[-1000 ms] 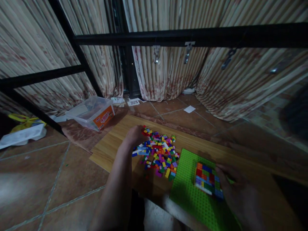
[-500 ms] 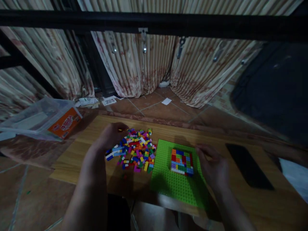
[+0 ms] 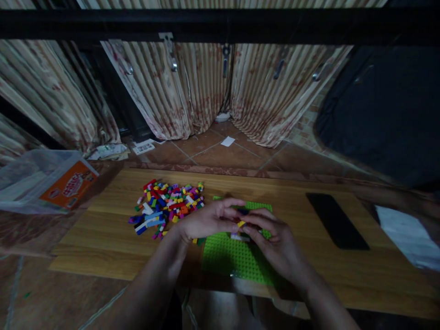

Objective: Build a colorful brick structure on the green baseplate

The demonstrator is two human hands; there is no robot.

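A green studded baseplate point(image 3: 230, 259) lies on the wooden board point(image 3: 103, 233) in front of me. Both hands meet over its upper part and hide most of the coloured block patch built there. My left hand point(image 3: 208, 220) and my right hand point(image 3: 273, 238) pinch together around a small yellow brick point(image 3: 241, 223), fingertips touching. Which hand truly holds it is hard to tell. A pile of loose multicoloured bricks point(image 3: 165, 204) lies just left of the baseplate.
A clear plastic tub with an orange label point(image 3: 51, 181) sits at the far left. A black phone point(image 3: 337, 220) lies flat on the board at right. Curtains and a black metal bar stand behind. Papers litter the tiled floor.
My left hand left the brick pile and moved right onto the baseplate. My right hand shifted left to meet it. The camera view swung right.
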